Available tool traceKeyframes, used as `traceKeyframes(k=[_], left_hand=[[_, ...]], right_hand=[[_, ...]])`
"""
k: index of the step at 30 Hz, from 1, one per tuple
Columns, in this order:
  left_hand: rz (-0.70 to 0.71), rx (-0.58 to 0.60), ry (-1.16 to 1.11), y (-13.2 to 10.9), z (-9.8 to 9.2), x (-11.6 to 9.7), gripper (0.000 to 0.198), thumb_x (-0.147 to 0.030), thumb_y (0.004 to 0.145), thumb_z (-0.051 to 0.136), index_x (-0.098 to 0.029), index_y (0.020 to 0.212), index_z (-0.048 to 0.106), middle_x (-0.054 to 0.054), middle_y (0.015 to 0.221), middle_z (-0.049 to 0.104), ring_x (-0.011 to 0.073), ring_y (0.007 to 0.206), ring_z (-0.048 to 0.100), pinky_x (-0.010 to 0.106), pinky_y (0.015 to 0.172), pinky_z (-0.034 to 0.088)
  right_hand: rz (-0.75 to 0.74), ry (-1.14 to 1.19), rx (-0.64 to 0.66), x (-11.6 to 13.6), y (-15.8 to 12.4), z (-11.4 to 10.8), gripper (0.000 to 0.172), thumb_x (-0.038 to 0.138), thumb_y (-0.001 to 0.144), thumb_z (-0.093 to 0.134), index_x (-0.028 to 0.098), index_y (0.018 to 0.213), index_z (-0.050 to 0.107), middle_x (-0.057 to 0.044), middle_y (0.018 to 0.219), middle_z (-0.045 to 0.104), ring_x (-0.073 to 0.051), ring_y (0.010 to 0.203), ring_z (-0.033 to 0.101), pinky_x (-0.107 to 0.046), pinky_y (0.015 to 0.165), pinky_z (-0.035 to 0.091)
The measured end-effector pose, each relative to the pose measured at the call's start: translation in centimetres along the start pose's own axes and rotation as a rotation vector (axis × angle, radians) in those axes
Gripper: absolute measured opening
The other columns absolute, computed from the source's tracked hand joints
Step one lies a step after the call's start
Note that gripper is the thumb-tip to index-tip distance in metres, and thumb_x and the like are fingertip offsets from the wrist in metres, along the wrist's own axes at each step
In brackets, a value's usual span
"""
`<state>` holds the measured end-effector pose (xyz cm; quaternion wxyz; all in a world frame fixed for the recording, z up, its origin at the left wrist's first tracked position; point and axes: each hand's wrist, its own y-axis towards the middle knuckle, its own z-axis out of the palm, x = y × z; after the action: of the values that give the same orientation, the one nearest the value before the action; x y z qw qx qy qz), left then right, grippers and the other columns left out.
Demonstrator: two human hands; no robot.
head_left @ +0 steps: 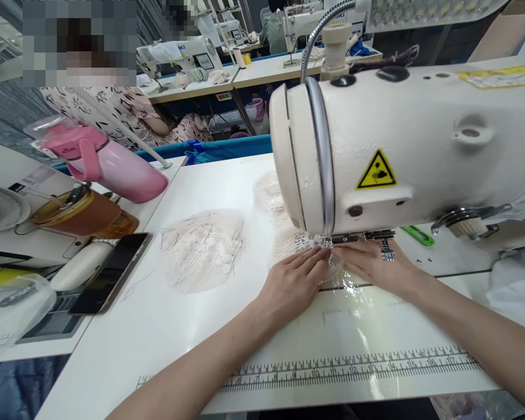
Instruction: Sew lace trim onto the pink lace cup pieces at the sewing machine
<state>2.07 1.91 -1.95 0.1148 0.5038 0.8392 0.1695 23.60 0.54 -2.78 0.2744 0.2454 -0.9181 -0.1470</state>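
Note:
A white sewing machine [359, 157] stands over the table, its needle area low at the left end of the arm. Flat on a piece of pale lace fabric [284, 240] lies my left hand [295, 280], fingers stretched out toward the presser foot. My right hand [371, 262] rests on the other side of the foot, fingers extended and touching the fabric's edge, partly hidden behind metal machine parts. The two hands' fingertips come close together near the needle. Another sheer lace piece [201, 251] with loose reddish threads lies to the left.
A printed ruler scale [315, 373] runs along the table's front. At left are a phone [111, 274], a pink tumbler [109, 163] and an amber cup [87, 213]. A green thread snipper [417, 235] lies behind my right hand. Another person [114, 111] sits beyond.

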Motion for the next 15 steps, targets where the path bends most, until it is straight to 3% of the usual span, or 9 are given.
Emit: traceKeyframes(k=[2,8,15], left_hand=[[-0.020,-0.006,-0.010,0.0,-0.1,0.1,0.025,-0.006,0.089,0.039,-0.011,0.103,0.060,0.009,0.121,0.065,0.0179,0.116,0.059,0.033,0.099,0.051],[-0.080,0.019,-0.001,-0.2,-0.5,0.4,0.023,-0.006,0.086,0.041,-0.014,0.096,0.060,0.009,0.121,0.065,0.0182,0.114,0.060,0.033,0.097,0.052],[-0.077,0.017,-0.029,0.0,-0.6,0.6,0.023,-0.017,0.086,0.041,-0.011,0.098,0.060,0.011,0.119,0.065,0.0201,0.114,0.060,0.034,0.103,0.047]], right_hand=[[-0.018,-0.054,0.022,-0.1,-0.3,0.6,0.026,0.020,0.094,0.040,0.028,0.093,0.064,0.000,0.081,0.063,-0.016,0.075,0.059,-0.029,0.063,0.050],[-0.256,-0.283,0.028,-0.1,-0.4,1.3,0.025,0.012,0.090,0.045,0.022,0.105,0.063,-0.004,0.102,0.066,-0.016,0.090,0.059,-0.030,0.076,0.048],[-0.380,-0.382,-0.029,0.6,-0.3,1.5,0.021,0.006,0.086,0.047,0.019,0.096,0.061,-0.002,0.103,0.067,-0.015,0.096,0.059,-0.030,0.079,0.042]])
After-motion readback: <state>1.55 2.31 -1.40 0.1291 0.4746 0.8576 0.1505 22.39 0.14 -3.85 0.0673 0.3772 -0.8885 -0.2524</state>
